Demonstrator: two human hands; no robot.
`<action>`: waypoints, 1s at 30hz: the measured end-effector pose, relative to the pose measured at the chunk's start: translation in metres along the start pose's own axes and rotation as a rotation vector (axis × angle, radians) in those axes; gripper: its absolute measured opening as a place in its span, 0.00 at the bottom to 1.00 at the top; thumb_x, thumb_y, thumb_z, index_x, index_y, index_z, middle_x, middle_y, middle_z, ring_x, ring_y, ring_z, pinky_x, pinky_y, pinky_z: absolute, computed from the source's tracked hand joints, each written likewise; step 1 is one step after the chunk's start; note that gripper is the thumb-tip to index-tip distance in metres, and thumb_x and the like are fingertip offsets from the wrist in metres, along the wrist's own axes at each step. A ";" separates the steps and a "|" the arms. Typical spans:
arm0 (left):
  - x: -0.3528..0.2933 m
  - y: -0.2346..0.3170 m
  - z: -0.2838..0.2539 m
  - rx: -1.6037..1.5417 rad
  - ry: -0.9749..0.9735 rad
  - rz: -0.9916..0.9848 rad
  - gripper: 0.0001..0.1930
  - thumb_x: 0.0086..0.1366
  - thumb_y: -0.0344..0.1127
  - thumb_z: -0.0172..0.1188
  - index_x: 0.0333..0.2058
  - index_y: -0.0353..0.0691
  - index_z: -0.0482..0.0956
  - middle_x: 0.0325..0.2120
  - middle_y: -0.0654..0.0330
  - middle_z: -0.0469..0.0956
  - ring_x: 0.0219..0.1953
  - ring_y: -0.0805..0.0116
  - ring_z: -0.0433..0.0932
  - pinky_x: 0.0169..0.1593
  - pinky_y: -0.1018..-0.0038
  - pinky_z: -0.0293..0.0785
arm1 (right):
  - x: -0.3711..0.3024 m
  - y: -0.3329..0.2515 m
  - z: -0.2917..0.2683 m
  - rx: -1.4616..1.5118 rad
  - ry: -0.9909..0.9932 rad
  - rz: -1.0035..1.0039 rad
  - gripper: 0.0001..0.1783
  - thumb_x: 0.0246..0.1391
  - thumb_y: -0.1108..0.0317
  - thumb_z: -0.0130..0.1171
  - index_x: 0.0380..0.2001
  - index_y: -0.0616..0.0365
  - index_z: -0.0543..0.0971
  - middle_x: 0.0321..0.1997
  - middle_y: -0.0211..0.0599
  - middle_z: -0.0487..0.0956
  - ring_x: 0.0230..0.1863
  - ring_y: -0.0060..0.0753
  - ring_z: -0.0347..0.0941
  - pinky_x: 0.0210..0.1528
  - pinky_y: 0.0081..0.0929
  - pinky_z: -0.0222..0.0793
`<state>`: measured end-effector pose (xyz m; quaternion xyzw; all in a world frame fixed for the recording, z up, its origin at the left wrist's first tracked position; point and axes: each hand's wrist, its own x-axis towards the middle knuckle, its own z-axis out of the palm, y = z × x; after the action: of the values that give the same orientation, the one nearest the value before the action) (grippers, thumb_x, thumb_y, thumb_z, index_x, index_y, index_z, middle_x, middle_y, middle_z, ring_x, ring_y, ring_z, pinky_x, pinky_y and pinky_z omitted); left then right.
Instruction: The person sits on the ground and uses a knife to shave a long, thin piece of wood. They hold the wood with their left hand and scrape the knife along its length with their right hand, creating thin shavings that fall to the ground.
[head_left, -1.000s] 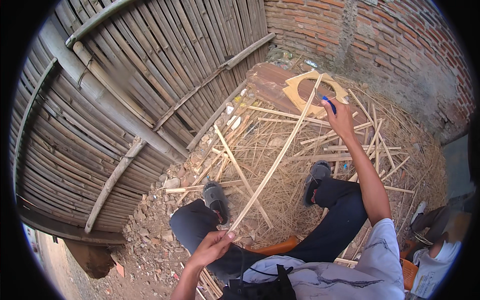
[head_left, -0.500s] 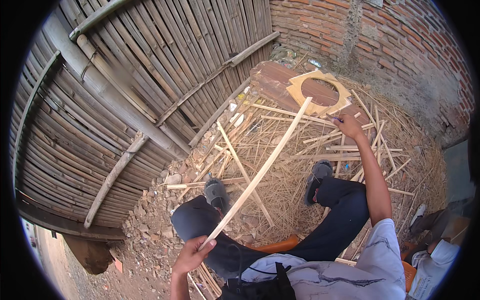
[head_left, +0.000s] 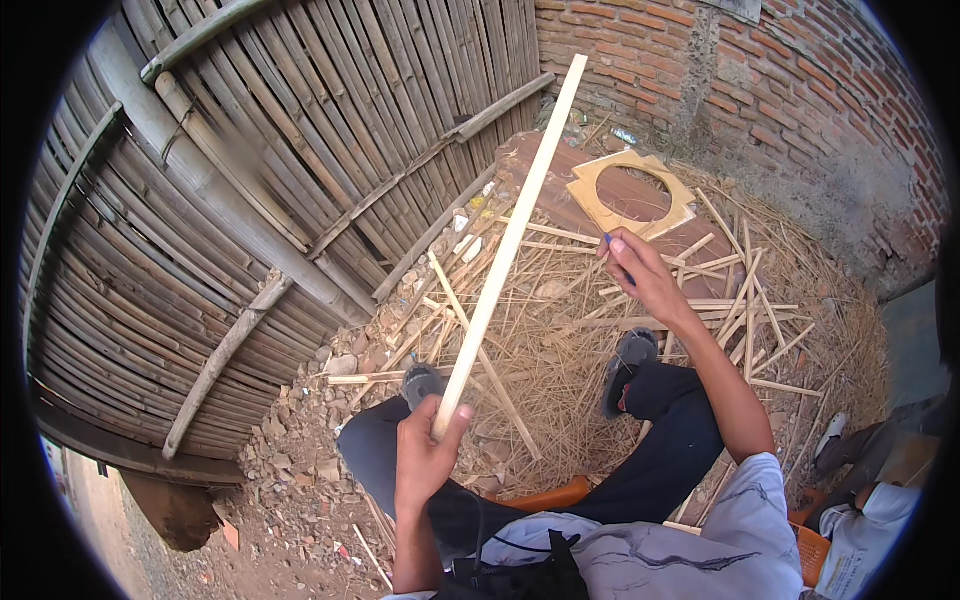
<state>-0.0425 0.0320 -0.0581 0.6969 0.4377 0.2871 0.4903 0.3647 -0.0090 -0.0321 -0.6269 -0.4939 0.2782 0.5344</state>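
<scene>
My left hand (head_left: 427, 452) is closed round the lower end of a long, pale wooden strip (head_left: 511, 245). The strip slants up and away from me, its far end in front of the bamboo wall and brick corner. In my right hand (head_left: 645, 275), held up in front of my right knee, is a slim blue pen (head_left: 629, 274) with its tip pointing up and left. Just beyond that hand a yellowish square-cornered board with a round hole (head_left: 592, 203) lies on a brown wooden plank (head_left: 548, 200). The pen and strip are apart.
Several cut strips (head_left: 740, 305) lie scattered over straw and shavings. A bamboo wall (head_left: 330, 130) stands at the left, a brick wall (head_left: 780, 100) at the back right. Stones (head_left: 300, 460) cover the ground at left. Another person's sleeve (head_left: 890, 505) shows at lower right.
My left hand has risen and moved right, swinging the strip steeper and higher. My right hand has come left and nearer with the pen, away from the board's right side.
</scene>
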 end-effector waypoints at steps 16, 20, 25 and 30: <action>0.022 0.046 0.062 -0.277 -0.187 0.209 0.19 0.81 0.49 0.61 0.40 0.35 0.79 0.23 0.76 0.68 0.25 0.84 0.63 0.28 0.79 0.61 | -0.077 -0.046 0.098 -0.481 -0.096 -0.660 0.14 0.66 0.60 0.68 0.47 0.57 0.81 0.36 0.39 0.84 0.30 0.44 0.85 0.28 0.37 0.79; 0.021 0.051 0.063 -0.185 -0.141 0.241 0.25 0.83 0.53 0.58 0.33 0.35 0.77 0.20 0.74 0.68 0.23 0.83 0.63 0.26 0.77 0.61 | -0.080 -0.051 0.100 -0.476 -0.098 -0.681 0.14 0.65 0.62 0.68 0.48 0.57 0.81 0.36 0.38 0.84 0.29 0.43 0.84 0.26 0.36 0.79; 0.024 0.055 0.063 -0.115 -0.129 0.247 0.28 0.83 0.53 0.56 0.29 0.35 0.74 0.19 0.71 0.70 0.23 0.81 0.65 0.26 0.74 0.62 | -0.081 -0.049 0.102 -0.495 -0.090 -0.648 0.14 0.66 0.61 0.67 0.49 0.57 0.81 0.36 0.38 0.84 0.28 0.44 0.84 0.25 0.37 0.78; 0.023 0.052 0.064 -0.012 -0.077 0.246 0.28 0.85 0.51 0.53 0.30 0.32 0.74 0.19 0.65 0.71 0.23 0.77 0.66 0.27 0.70 0.64 | -0.082 -0.053 0.101 -0.546 -0.092 -0.615 0.15 0.67 0.59 0.67 0.49 0.56 0.82 0.36 0.36 0.85 0.27 0.43 0.84 0.24 0.37 0.76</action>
<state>0.0382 0.0173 -0.0326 0.7529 0.3280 0.3208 0.4718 0.2298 -0.0475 -0.0246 -0.5556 -0.7373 -0.0080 0.3843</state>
